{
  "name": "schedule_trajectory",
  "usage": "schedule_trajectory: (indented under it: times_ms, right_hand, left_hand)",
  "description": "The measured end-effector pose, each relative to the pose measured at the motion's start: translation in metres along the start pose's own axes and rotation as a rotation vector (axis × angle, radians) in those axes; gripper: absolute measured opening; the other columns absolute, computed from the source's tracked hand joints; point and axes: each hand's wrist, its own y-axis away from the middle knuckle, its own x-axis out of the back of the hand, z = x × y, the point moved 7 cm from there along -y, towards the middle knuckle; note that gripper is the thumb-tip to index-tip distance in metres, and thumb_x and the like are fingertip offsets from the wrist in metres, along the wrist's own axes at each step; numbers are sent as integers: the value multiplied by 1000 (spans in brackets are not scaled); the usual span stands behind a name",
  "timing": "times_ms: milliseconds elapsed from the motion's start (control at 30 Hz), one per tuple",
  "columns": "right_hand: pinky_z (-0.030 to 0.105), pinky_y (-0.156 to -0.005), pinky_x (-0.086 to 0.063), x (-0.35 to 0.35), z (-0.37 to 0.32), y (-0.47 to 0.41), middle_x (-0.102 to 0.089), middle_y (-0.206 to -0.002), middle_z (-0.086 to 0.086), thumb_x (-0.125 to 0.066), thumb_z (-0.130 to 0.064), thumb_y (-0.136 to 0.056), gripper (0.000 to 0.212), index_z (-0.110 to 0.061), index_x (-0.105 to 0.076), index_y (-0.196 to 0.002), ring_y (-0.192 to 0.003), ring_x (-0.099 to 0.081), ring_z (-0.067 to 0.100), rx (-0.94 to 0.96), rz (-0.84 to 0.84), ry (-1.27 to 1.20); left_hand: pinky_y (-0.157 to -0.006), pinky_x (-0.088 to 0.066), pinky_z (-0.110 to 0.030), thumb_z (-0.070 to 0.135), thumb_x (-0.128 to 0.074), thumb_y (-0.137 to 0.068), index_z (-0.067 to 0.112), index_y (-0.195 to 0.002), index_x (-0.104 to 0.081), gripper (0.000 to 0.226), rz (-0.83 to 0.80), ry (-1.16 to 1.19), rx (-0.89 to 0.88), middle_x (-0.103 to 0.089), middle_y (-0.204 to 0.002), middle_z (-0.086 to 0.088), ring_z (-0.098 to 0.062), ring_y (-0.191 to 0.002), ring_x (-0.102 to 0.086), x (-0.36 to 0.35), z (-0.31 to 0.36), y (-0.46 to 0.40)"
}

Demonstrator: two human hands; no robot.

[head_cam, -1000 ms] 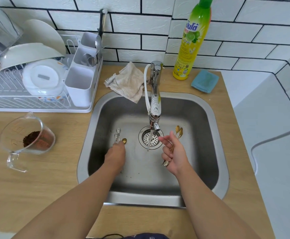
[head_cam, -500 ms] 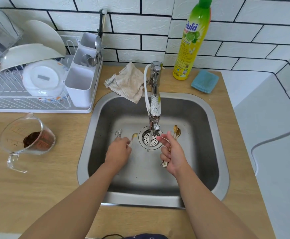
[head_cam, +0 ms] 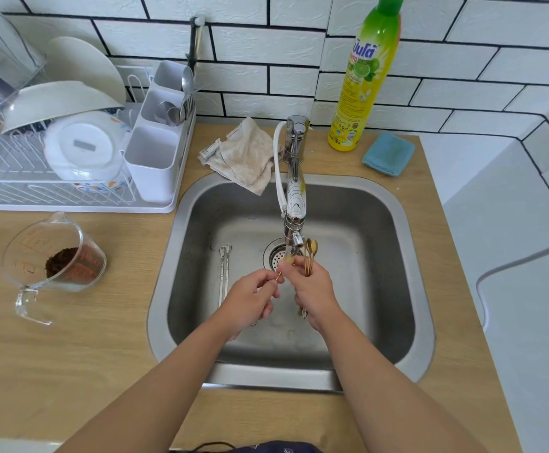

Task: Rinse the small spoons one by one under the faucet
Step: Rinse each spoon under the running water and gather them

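Both hands are over the steel sink (head_cam: 407, 243), just below the faucet (head_cam: 294, 197). My left hand (head_cam: 250, 300) pinches the thin handle of one small gold spoon (head_cam: 283, 268), whose bowl is up at the water stream. My right hand (head_cam: 314, 294) is closed around a bunch of gold spoons (head_cam: 310, 253) that stick up beside the spout, and its fingertips touch the single spoon's bowl. A pair of silver spoons (head_cam: 224, 269) lies on the sink floor to the left of the drain (head_cam: 278, 256).
A white dish rack (head_cam: 70, 178) with bowls and a cutlery holder stands at the left. A glass measuring jug (head_cam: 54, 259) with brown grounds sits on the wooden counter. A cloth (head_cam: 243, 155), a green-yellow soap bottle (head_cam: 364, 80) and a blue sponge (head_cam: 387, 153) lie behind the sink.
My left hand lifted one gold spoon from the sink floor and brought it right, under the faucet. My right hand moved left with its bunch and met it.
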Motion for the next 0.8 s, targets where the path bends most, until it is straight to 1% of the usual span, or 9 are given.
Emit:
schedule_trajectory:
  times_ms: [67,133,267,333,400,500,633,700,800]
  right_hand:
    - [8,-50,-45,1,0,-1,-79,-80,-3,-78,-24,-92,6,-19,-74,-92,-55,-63,-2,29,9,51]
    - [8,-52,-45,0,3,0,-82,-88,-3,-70,-28,-97,11,-18,-74,-97,-58,-64,-4,9,16,119]
    - [11,-48,-37,-2,9,0,-82,-99,-5,-59,-26,-102,17,-20,-73,-109,-44,-53,-5,-66,3,132]
    - [15,-40,-31,-4,11,-1,-81,-102,1,-61,-22,-101,21,-24,-70,-120,-40,-40,2,-109,-49,24]
    - [18,-36,-26,-8,13,-1,-80,-100,4,-66,-24,-100,24,-22,-68,-124,-40,-30,3,-159,-132,-118]
    - [16,-35,-24,-13,11,3,-79,-93,0,-75,-37,-87,32,-20,-70,-114,-38,-29,1,-167,-231,-177]
    - [17,-33,-25,-10,12,3,-74,-79,-1,-82,-45,-74,38,-18,-63,-93,-37,-30,1,-174,-210,-136]
    - [17,-33,-24,-8,13,2,-78,-81,-4,-76,-44,-85,33,-15,-64,-94,-36,-29,1,-183,-184,-109]
    - [17,-35,-22,-5,12,0,-79,-109,3,-57,-35,-105,27,-13,-72,-101,-37,-25,2,-192,-167,-116]
  left_hand:
    - [-43,-34,-24,17,-49,-102,18,-104,-67,18,2,-22,-11,-64,-82,2,-13,-48,-48,-1,-1,2]
    - [-45,-38,-22,15,-50,-103,15,-105,-66,17,11,-38,-8,-67,-91,-3,-13,-48,-49,-2,-3,3]
    - [-46,-40,-20,13,-49,-103,13,-106,-66,17,32,-62,-4,-63,-85,-3,-13,-48,-48,1,-4,4]
    - [-44,-38,-20,12,-48,-103,9,-103,-65,17,35,-47,-8,-65,-90,1,-12,-46,-47,2,-3,4]
    - [-39,-33,-20,11,-45,-103,6,-99,-63,19,16,3,4,-64,-89,0,-13,-42,-42,1,-2,4]
    - [-36,-25,-18,12,-42,-104,6,-96,-62,22,-43,102,30,-57,-77,-3,-11,-39,-34,0,-3,4]
    - [-37,-22,-16,18,-42,-105,4,-98,-61,24,-113,84,68,-50,-66,4,-10,-38,-32,-4,-6,4]
    - [-37,-22,-17,20,-43,-105,5,-102,-62,25,-94,50,82,-46,-67,3,-11,-38,-33,-4,-8,3]
    - [-37,-23,-19,21,-40,-107,6,-102,-63,27,-68,33,74,-42,-69,-1,-11,-39,-30,-2,-7,1]
